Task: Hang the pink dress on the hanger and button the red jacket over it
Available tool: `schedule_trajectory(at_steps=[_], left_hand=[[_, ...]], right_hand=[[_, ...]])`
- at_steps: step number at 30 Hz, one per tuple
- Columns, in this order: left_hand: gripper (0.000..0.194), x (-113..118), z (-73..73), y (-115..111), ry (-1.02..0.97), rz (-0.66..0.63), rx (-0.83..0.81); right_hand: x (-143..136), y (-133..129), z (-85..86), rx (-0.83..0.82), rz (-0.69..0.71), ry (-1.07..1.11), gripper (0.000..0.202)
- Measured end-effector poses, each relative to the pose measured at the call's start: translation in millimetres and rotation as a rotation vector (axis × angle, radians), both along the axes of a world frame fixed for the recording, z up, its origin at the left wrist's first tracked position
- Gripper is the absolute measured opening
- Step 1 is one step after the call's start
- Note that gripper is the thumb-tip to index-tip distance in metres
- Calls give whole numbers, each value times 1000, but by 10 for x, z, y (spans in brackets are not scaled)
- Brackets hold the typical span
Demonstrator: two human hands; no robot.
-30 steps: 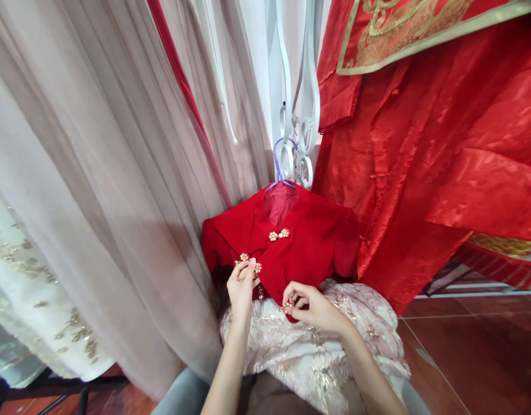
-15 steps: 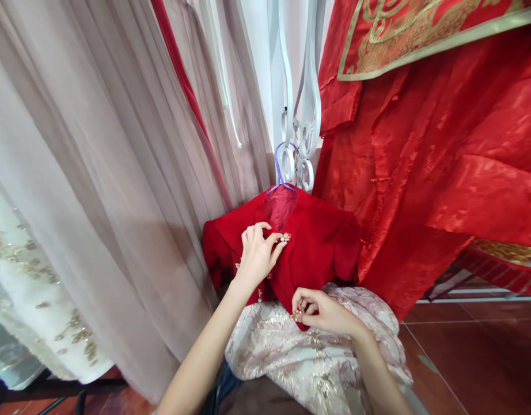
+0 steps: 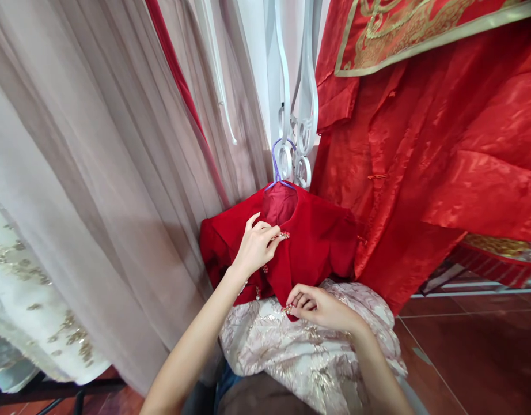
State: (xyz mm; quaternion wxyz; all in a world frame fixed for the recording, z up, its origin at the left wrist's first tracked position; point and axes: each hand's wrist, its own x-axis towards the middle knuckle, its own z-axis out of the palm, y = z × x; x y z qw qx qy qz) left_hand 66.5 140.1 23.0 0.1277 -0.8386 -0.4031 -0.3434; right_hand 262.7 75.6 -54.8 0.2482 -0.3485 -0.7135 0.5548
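Near me I count one left hand [image 3: 255,245], one right hand [image 3: 321,308], one red velvet jacket [image 3: 315,253], one thin purple wire-like hanger [image 3: 276,164].

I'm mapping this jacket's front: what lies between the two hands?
Between the left hand and right hand lies a plain stretch of the red jacket, as the head view shows.

Bare forearms [image 3: 192,351], dark brown garment [image 3: 265,395], blue cloth [image 3: 228,383] beside it

The jacket [image 3: 315,248] is on the hanger [image 3: 277,168], at the lower end of the frame [image 3: 309,109]. Drapery [image 3: 105,173] lies left; the robe [image 3: 404,196], right.
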Motion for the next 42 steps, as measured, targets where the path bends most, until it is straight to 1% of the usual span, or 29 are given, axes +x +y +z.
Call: schedule_trajectory(at_steps=[3,7,9,11,12,14,16,17,19,21,23,24,25,27,29,30,31,33,35,37,39,41,42], left_hand=[[20,-16,2,31,49,-12,-1],[25,-31,21,16,136,9,8],[26,-38,36,-3,178,16,29],[26,-49,53,-20,201,15,53],[25,-55,60,-26,197,17,65],[23,-70,71,-35,158,30,97],[25,-85,75,-45,100,61,140],[25,-93,74,-52,75,71,158],[25,-111,64,-71,49,74,177],[22,-138,39,-97,49,73,185],[16,-181,-2,-130,33,134,222],[12,-210,-28,-149,9,194,249],[11,-243,-57,-167,-28,269,276],[20,-318,-120,-204,-135,437,313],[38,-383,-185,-235,-275,573,323],[48,-402,-220,-245,-347,614,318],[58,-409,-256,-251,-414,634,306],[75,-380,-332,-247,-514,625,280],[85,-313,-407,-227,-550,601,268],[87,-251,-463,-200,-544,600,273],[85,-242,-480,-178,-529,625,276],[80,-314,-442,-169,-538,647,269],[75,-382,-400,-167,-547,645,258]], right_hand=[[13,-11,19,14,-4,-3,19],[39,-44,76,48,-31,-50,19],[74,-53,133,60,-65,-55,21],[117,-45,223,63,-119,-13,24],[132,-35,282,56,-153,39,25],[124,-3,429,41,-238,208,27],[40,45,598,52,-320,427,33],[-34,77,681,84,-351,527,36],[-233,161,819,158,-351,629,41],[-463,264,886,193,-326,667,49],[-672,358,866,145,-304,676,64],[-751,388,826,100,-323,655,72],[-805,401,772,63,-371,609,78],[-824,381,641,63,-529,457,87],[-726,330,511,193,-715,292,91],[-643,311,455,266,-800,228,90],[-549,305,407,340,-846,178,87],[-353,346,338,476,-878,113,76],[-182,453,296,575,-897,56,69],[-44,595,277,650,-939,-6,70],[76,739,285,717,-994,-63,74],[191,866,334,765,-1042,-113,75],[247,922,378,778,-1056,-138,74]])
